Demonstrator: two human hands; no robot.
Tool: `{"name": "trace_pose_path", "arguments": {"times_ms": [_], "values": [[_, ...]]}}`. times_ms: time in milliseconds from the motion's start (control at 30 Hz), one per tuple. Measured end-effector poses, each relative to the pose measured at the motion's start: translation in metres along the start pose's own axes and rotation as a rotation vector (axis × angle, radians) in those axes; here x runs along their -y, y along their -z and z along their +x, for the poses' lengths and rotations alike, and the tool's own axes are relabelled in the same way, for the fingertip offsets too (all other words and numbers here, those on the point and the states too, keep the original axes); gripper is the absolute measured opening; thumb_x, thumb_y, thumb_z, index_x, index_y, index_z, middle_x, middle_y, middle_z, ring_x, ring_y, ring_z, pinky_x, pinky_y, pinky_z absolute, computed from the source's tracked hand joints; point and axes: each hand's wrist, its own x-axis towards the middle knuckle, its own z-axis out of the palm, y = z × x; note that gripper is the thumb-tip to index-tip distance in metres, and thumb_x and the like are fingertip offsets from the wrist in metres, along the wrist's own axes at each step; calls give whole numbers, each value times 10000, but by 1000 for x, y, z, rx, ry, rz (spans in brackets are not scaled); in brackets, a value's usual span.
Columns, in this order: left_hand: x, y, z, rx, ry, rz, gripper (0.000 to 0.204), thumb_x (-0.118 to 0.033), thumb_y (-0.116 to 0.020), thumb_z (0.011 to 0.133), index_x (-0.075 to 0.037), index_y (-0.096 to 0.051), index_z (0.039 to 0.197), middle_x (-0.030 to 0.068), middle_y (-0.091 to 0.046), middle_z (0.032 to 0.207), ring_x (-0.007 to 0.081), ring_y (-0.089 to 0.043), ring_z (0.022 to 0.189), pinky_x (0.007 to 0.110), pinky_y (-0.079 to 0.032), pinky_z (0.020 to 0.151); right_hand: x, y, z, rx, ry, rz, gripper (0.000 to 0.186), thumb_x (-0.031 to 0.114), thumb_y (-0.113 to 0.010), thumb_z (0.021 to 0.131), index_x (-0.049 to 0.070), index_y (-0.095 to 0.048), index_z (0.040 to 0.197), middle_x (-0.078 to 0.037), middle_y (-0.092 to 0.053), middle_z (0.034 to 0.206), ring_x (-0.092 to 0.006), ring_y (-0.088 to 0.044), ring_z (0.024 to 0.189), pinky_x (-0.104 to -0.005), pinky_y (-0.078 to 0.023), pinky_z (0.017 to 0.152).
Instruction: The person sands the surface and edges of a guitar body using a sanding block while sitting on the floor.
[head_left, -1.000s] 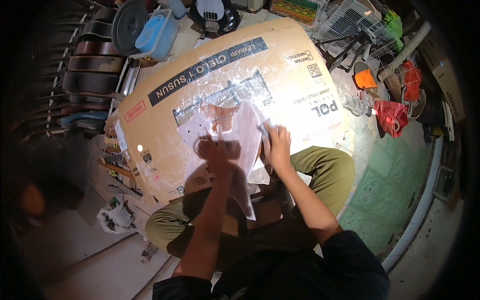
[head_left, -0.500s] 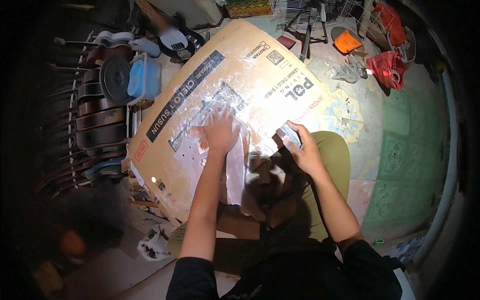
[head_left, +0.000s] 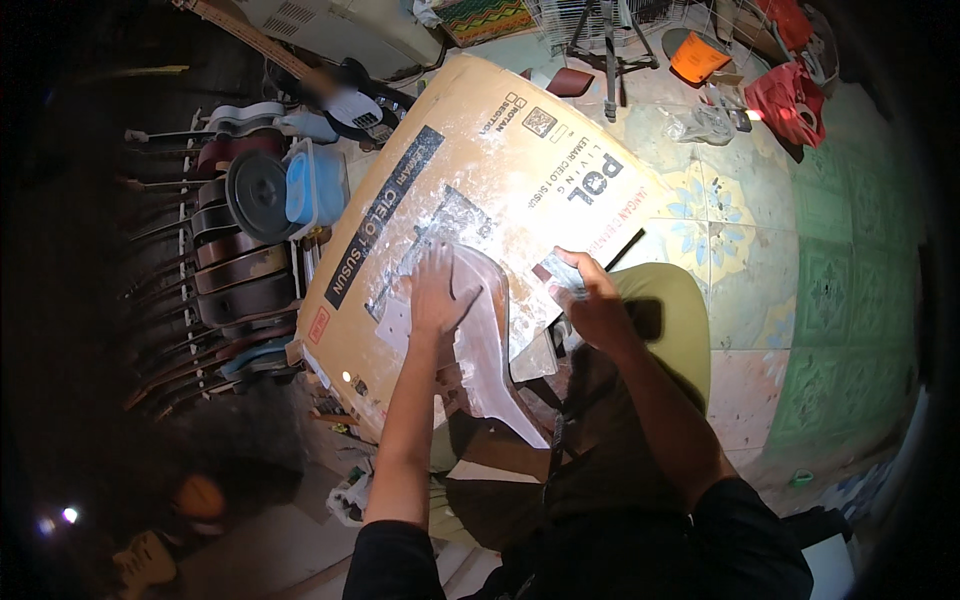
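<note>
A pale, dust-covered guitar body with a long pointed horn lies on a cardboard sheet in front of me. My left hand rests flat on its upper part, fingers stretched and spread. To the right, my right hand is closed around a small sanding block, grey with a brown end. The block is held above the cardboard's right side, apart from the guitar body. White dust is smeared over the cardboard around the body. My left hand covers part of the body's left side.
Several guitars stand in a rack on the left, beside a blue plastic container and a dark round lid. A dark guitar lies beyond the cardboard. An orange tub and red bag sit at far right.
The view has shifted, so the cardboard sits further right. The shadow has left the guitar body's lower horn, which now shows brightly. My right hand still holds the block; my left hand stays on the body.
</note>
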Motion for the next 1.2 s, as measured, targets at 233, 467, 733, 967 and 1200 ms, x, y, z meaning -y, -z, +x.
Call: {"name": "trace_pose_path", "arguments": {"times_ms": [233, 467, 733, 967, 1200], "values": [[-53, 3, -13, 101, -450, -276, 996, -606, -735, 769, 14, -437, 1488, 246, -420, 1544, 421, -339, 1469, 548, -235, 1216, -17, 5, 3, -34, 130, -77, 420, 61, -688, 937, -21, -550, 1325, -224, -631, 1255, -287, -614, 1207, -362, -460, 1038], [-17, 4, 10, -110, 103, -109, 1005, -612, -754, 728, -37, -453, 1497, 236, -473, 1511, 421, -370, 1449, 549, -246, 1207, -12, -3, 1, -3, 145, -112, 421, 82, -686, 935, -32, -549, 1316, -241, -620, 1263, -336, -605, 1231, -380, -460, 1041], [-59, 15, -2, 43, -342, -217, 937, -557, -749, 756, -14, -471, 1467, 204, -456, 1535, 397, -367, 1457, 563, -254, 1201, -18, -5, 2, -25, 51, -145, 425, 77, -696, 924, -11, -559, 1317, -214, -623, 1269, -321, -605, 1228, -381, -464, 1040], [-25, 15, 24, -169, 87, -159, 886, -522, -746, 766, -17, -497, 1451, 199, -488, 1512, 385, -407, 1428, 536, -251, 1205, -9, -15, 0, -30, 20, -112, 420, 77, -710, 917, 7, -576, 1309, -208, -632, 1269, -318, -611, 1228, -382, -470, 1039], [-65, 12, -4, 104, -330, -229, 931, -575, -740, 753, -22, -497, 1460, 190, -470, 1531, 383, -364, 1460, 552, -220, 1223, -17, -12, 3, -41, 45, -178, 424, 63, -720, 905, 9, -579, 1301, -210, -634, 1265, -326, -619, 1215, -381, -475, 1034]]}}
